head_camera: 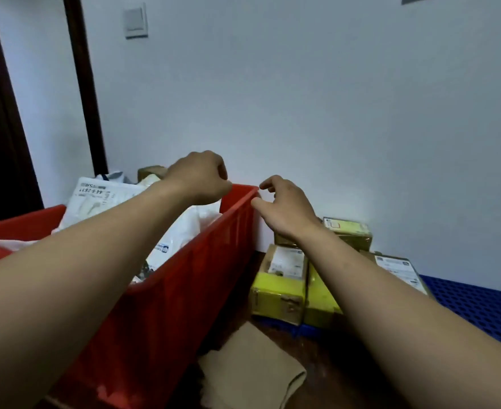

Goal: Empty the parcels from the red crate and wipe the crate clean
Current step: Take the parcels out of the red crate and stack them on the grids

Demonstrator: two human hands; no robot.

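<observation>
White wall (331, 113), red crate (184, 290) lengthwise toward it, parcels (101, 199) inside

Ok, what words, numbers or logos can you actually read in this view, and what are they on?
"44-6-2511" (upside down, digits uncertain): label on the white parcel bag at the top of the red crate.
Small print on that same label: too blurred to read.
Blue logo on the lower white bag in the crate: unreadable.
Labels on the yellow-taped boxes beside the crate: too small and blurred to read.
</observation>
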